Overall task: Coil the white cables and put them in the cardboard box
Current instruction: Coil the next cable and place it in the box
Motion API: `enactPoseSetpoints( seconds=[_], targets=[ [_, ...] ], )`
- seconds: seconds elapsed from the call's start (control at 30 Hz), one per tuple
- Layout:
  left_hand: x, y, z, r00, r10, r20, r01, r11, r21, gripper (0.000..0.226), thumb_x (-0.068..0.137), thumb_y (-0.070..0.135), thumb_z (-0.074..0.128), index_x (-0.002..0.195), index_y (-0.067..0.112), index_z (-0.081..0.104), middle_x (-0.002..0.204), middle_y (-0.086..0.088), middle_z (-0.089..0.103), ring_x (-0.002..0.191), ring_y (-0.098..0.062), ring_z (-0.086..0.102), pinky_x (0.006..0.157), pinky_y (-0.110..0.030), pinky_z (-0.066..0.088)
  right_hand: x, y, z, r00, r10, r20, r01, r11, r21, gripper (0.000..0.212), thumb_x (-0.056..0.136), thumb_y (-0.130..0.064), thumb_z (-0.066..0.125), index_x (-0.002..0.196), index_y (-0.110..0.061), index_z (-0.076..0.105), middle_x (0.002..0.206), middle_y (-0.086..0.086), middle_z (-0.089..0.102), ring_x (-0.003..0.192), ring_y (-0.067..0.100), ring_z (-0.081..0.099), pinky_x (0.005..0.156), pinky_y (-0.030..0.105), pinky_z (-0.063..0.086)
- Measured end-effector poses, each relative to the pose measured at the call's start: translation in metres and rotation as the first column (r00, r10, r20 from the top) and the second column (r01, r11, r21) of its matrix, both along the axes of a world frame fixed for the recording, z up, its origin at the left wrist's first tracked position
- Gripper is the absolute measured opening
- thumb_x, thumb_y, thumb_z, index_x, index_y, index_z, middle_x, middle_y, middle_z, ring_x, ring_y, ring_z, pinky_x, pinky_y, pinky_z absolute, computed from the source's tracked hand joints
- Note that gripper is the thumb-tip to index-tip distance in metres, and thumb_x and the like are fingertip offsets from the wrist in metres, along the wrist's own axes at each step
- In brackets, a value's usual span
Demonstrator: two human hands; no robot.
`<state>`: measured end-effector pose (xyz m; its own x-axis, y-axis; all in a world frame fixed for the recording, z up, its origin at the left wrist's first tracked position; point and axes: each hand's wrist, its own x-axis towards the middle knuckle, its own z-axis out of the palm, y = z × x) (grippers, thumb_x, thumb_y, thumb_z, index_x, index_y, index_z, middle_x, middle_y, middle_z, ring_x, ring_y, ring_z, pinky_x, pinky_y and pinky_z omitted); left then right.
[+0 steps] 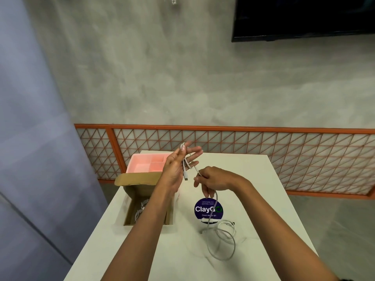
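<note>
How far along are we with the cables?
Done: a boxed cable already lies in the cardboard box. In hand: the left hand holds the loose cable near its plug; the right hand pinches it lower down. Left: most of it sprawls on the table; finish coiling, then box it.

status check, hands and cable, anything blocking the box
Left hand up, white cable looped over its fingers. Right hand pinching it lower down; slack loose on table. Cardboard box open, cable inside, nothing blocking.
</note>
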<state>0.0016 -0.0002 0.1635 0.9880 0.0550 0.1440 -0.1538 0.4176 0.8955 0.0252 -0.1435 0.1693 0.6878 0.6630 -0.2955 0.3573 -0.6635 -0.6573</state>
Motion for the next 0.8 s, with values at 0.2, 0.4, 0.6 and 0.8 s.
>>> enactPoseSetpoints(
  seconds=[0.2,0.4,0.6,0.8],
  targets=[
    [0.001,-0.004,-0.002,0.998,0.049,0.047,-0.059,0.966,0.251,0.024,0.103,0.027,0.033,0.12,0.025,0.05,0.11,0.003,0.071,0.104,-0.017,0.068,0.091,-0.032,0.049,-0.003,0.001,0.018,0.998,0.006,-0.057,-0.011,0.996,-0.088,0.033,0.103,-0.021,0.036,0.11,0.002,0.058,0.068,0.002,0.068,0.051,0.007,0.062,0.06,0.017,0.05],
    [0.006,-0.006,-0.006,0.998,0.052,0.026,-0.058,0.826,0.56,0.041,0.104,0.03,0.032,0.138,0.01,0.04,0.112,0.007,0.069,0.095,-0.01,0.07,0.098,-0.033,0.046,-0.003,-0.006,0.036,0.999,-0.019,0.027,0.023,0.989,-0.143,0.028,0.1,-0.022,0.043,0.102,-0.002,0.062,0.092,0.013,0.074,0.059,0.008,0.065,0.073,0.023,0.054],
    [0.005,-0.007,-0.002,0.997,0.07,0.019,-0.06,0.642,0.764,0.04,0.104,0.031,0.027,0.138,0.014,0.038,0.117,-0.004,0.068,0.081,-0.013,0.071,0.081,-0.022,0.049,0.004,-0.015,0.044,0.976,-0.118,0.181,0.145,0.979,-0.146,0.044,0.099,-0.041,0.043,0.089,-0.009,0.071,0.063,-0.005,0.062,0.056,0.006,0.054,0.055,0.016,0.041],
    [0.006,0.001,-0.006,0.998,0.036,-0.059,0.021,0.653,0.757,0.04,0.104,0.033,0.03,0.124,0.006,0.051,0.069,0.004,0.068,0.048,-0.009,0.058,0.07,-0.027,0.044,0.011,-0.02,0.046,0.925,-0.218,0.312,0.239,0.971,-0.031,0.051,0.098,-0.046,0.039,0.062,-0.018,0.062,0.062,0.001,0.056,0.061,0.013,0.051,0.061,0.026,0.038]
  ],
)
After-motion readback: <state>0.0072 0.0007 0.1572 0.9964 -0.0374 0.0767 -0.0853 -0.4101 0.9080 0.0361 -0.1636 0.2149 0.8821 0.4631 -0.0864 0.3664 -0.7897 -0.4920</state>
